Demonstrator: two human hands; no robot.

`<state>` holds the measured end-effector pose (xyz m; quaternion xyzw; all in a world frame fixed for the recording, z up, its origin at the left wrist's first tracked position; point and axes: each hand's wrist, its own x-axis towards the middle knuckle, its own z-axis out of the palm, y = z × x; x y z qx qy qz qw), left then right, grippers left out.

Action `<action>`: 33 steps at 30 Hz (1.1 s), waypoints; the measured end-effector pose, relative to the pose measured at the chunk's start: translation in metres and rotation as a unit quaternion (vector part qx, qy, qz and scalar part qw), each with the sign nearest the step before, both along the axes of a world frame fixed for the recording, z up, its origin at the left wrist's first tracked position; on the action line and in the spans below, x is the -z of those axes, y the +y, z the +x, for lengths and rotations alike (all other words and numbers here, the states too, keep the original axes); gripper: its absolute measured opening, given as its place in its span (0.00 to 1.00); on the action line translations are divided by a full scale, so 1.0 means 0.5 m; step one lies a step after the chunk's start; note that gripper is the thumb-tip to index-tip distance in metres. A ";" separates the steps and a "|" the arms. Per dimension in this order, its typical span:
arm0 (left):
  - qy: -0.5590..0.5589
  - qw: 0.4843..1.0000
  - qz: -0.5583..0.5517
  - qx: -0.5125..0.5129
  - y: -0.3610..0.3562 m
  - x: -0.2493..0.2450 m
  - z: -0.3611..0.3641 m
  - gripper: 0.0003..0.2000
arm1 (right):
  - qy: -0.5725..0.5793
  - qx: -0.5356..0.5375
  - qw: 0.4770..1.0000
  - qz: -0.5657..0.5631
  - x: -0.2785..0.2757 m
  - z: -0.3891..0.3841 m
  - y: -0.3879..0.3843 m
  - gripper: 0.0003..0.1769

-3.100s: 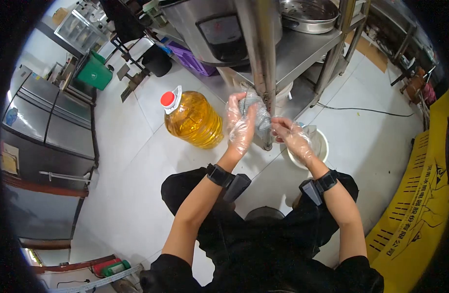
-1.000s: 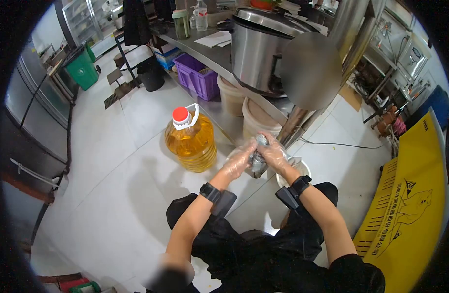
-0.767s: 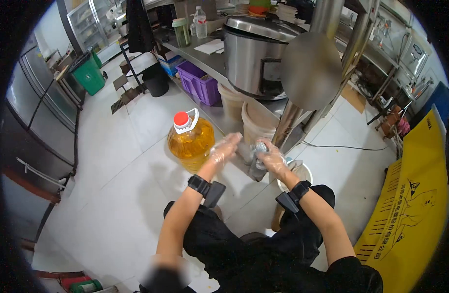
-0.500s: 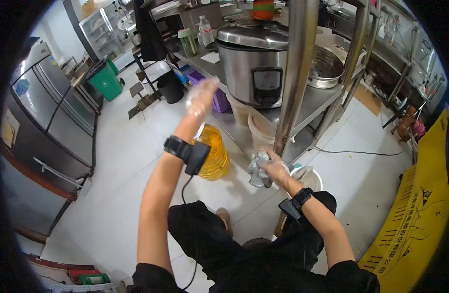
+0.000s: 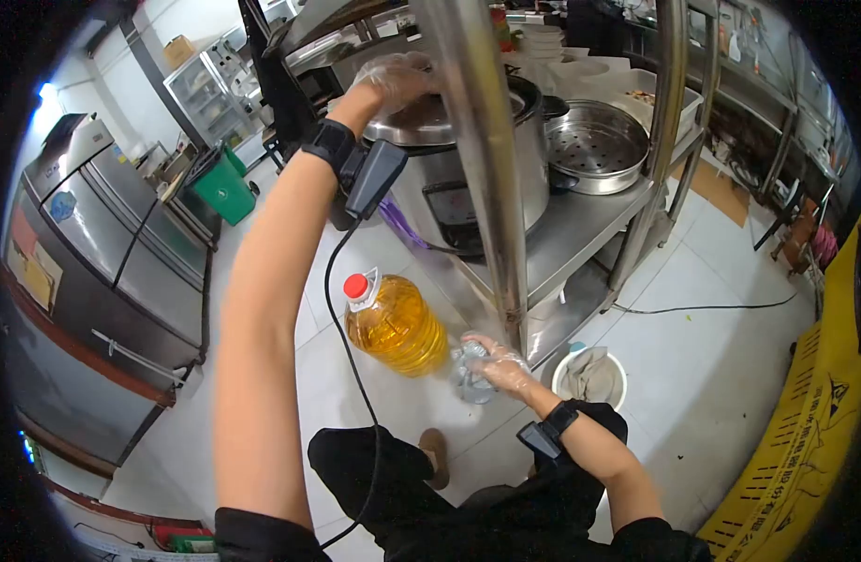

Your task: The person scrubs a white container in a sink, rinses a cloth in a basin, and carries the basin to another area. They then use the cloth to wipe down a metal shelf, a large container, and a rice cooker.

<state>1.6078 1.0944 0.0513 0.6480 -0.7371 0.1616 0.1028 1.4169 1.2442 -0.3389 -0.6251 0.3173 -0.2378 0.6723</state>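
Left hand: my left hand [image 5: 393, 77] is up high, gloved fingers curled beside the steel post [image 5: 482, 169], over the rice cooker [image 5: 449, 178]. I cannot tell if they grip; likely a brace for balance.
Right hand: my right hand [image 5: 500, 367] is low, fingers clenched on the grey cloth [image 5: 468, 382].
Cloth: under those fingertips, pressed against the post's foot.
Nearby: oil jug [image 5: 396, 323] left of them, white basin [image 5: 591, 375] right.

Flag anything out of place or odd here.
The oil jug stands on the floor, upright and capped, by the table leg; a white bowl with a rag sits on the floor too. Nothing looks spilled or damaged.
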 end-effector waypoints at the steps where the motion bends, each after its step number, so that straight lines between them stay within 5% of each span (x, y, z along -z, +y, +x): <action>1: -0.161 0.981 -0.021 0.110 -0.042 0.009 0.020 0.20 | -0.002 0.001 1.000 0.002 0.011 0.004 -0.002 0.28; 2: -0.315 0.923 -0.041 0.217 -0.087 0.012 0.044 0.15 | 0.012 0.004 0.999 -0.036 0.028 0.008 -0.005 0.28; 3: -0.315 0.922 -0.040 0.220 -0.117 0.004 0.067 0.15 | 0.027 0.008 0.997 -0.075 0.039 0.010 -0.007 0.28; 5: -0.221 0.926 0.122 0.282 -0.162 -0.028 0.132 0.15 | 0.015 -0.009 0.998 -0.057 0.009 -0.002 -0.006 0.28; 8: -0.066 0.865 0.353 0.350 -0.226 -0.068 0.206 0.16 | 0.016 0.001 0.997 -0.077 -0.016 -0.010 -0.004 0.25; 11: -0.278 0.902 0.189 0.272 -0.290 -0.007 0.224 0.18 | 0.011 -0.003 0.999 -0.052 -0.010 -0.013 -0.006 0.27; 14: -0.454 0.862 -0.010 0.225 -0.442 0.083 0.275 0.21 | 0.006 0.013 0.992 -0.123 -0.021 -0.017 -0.011 0.27; 17: -0.358 0.911 0.006 0.206 -0.135 -0.037 0.123 0.17 | 0.054 0.009 0.996 -0.070 -0.050 -0.029 -0.005 0.27; 21: -0.295 0.943 -0.026 0.155 0.059 -0.086 0.075 0.15 | 0.024 0.006 0.998 -0.050 -0.013 -0.024 -0.011 0.27; 23: -0.176 0.966 -0.167 0.089 0.099 -0.087 0.086 0.14 | 0.009 0.005 0.999 -0.039 0.027 -0.011 -0.020 0.26; 24: -0.010 0.986 -0.168 0.002 0.116 -0.078 0.089 0.21 | 0.000 -0.001 0.998 -0.057 0.033 -0.008 -0.022 0.27; 26: -0.107 0.976 -0.185 0.038 0.175 -0.062 0.118 0.27 | 0.037 -0.014 0.999 -0.024 0.005 -0.023 -0.012 0.27; 27: 0.014 0.981 -0.189 -0.049 0.189 -0.049 0.129 0.29 | 0.041 -0.017 0.997 -0.068 0.028 -0.020 -0.015 0.27; 33: -0.065 0.934 -0.348 -0.057 0.343 0.085 0.182 0.23 | 0.034 -0.025 0.999 -0.021 0.037 -0.015 0.015 0.29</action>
